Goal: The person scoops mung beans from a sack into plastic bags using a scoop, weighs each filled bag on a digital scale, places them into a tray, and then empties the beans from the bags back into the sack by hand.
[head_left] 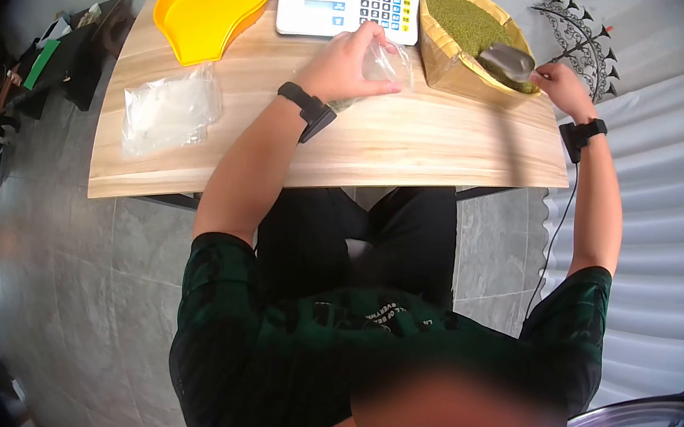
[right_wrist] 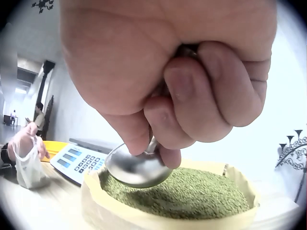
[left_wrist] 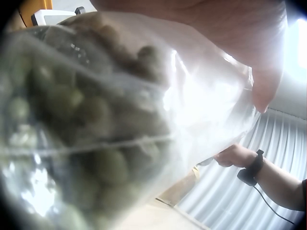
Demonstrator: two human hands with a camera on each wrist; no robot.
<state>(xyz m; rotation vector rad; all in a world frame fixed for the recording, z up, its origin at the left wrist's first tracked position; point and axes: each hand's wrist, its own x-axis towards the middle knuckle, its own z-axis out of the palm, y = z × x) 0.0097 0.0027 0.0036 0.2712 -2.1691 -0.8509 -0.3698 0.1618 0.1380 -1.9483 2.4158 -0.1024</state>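
Note:
My left hand point(head_left: 344, 69) holds a clear plastic bag point(head_left: 390, 67) by its mouth, just in front of the scale. Up close in the left wrist view, round green beans point(left_wrist: 108, 165) fill the lower part of that bag. On the right, my right hand point(head_left: 562, 89) grips the handle of a metal scoop point(head_left: 510, 62), fingers curled round it in the right wrist view. The bowl of the scoop is over a paper sack point(head_left: 469, 82) filled with small green beans point(head_left: 464, 22). What the scoop carries is hidden in the right wrist view.
A white digital scale point(head_left: 298, 16) stands at the table's back, left of the sack. Farther left lies a yellow tray point(head_left: 212, 5) with a narrow spout. Flat clear bags point(head_left: 168, 111) rest on the wooden table point(head_left: 443, 153). A white curtain point(head_left: 656, 226) hangs at right.

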